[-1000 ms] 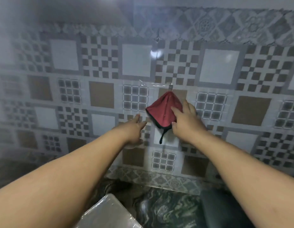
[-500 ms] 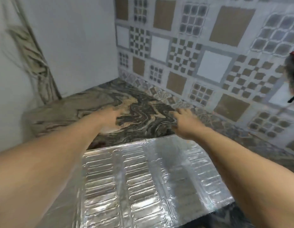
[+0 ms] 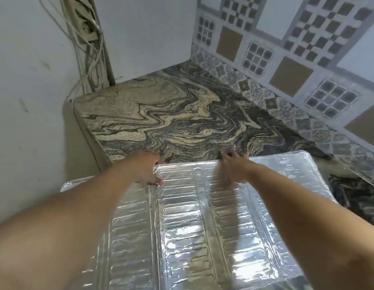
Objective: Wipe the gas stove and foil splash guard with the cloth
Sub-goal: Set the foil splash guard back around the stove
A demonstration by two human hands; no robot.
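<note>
Foil splash guard (image 3: 181, 216) under both spread, empty hands (image 3: 148, 170).

Both bare forearms reach forward and downward from the bottom corners, converging slightly toward the middle. The left hand (image 3: 147, 170) is turned palm-down with its fingers curled over an edge — thumb side low, fingertips partly blurred, so whether it is actually gripping cannot be told. The right hand (image 3: 234, 167) is level with it and a little apart, wrist straight, fingers spread and extended forward — loose and holding nothing.
</note>
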